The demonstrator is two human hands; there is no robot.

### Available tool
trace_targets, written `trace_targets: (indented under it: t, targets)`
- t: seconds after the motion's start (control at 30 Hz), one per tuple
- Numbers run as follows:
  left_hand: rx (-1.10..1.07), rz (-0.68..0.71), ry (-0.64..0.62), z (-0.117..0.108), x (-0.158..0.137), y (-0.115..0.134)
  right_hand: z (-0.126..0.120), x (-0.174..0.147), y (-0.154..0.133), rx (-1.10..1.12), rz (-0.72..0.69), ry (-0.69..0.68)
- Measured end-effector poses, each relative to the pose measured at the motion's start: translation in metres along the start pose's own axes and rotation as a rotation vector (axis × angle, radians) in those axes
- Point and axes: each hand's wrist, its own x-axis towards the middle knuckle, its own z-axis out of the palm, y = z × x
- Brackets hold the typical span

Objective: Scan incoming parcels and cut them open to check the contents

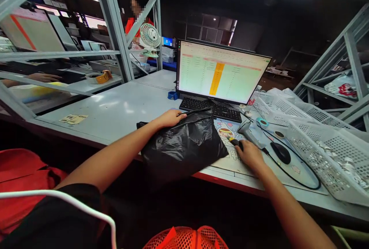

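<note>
My left hand [170, 118] is closed on the upper edge of a black plastic bag [184, 141], which lies at the desk's front edge and hangs partly over it. The bag looks crumpled, and its contents are hidden. Lower right of the keyboard, my right hand [250, 153] is closed around a slim black-and-yellow tool [234, 140], whose tip points left over a cartoon-printed desk mat [296, 170]. The tool's exact kind is unclear. A grey handheld barcode scanner [252, 135] lies just beyond my right hand, with a black mouse [280, 153] to its right.
Behind the bag stand a black keyboard [227, 112] and a monitor [219, 72]. White perforated baskets [325, 156] line the right side. A blue tape roll [173, 95] is beside the monitor. Metal frame posts [113, 26] rise at left; a person [129, 24] is beyond the fan [150, 35].
</note>
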Motion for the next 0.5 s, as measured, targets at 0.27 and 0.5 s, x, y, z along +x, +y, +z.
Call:
trace_targets:
  t: [0.27,0.5]
  targets:
    - [0.184,0.019,-0.014,0.009,0.002,0.017,-0.028,0.011,-0.066,0.341,-0.368,0.377]
    - [0.228,0.038,0.187,0.009,-0.016,0.049,-0.019,0.025,-0.2,0.408,-0.713,0.338]
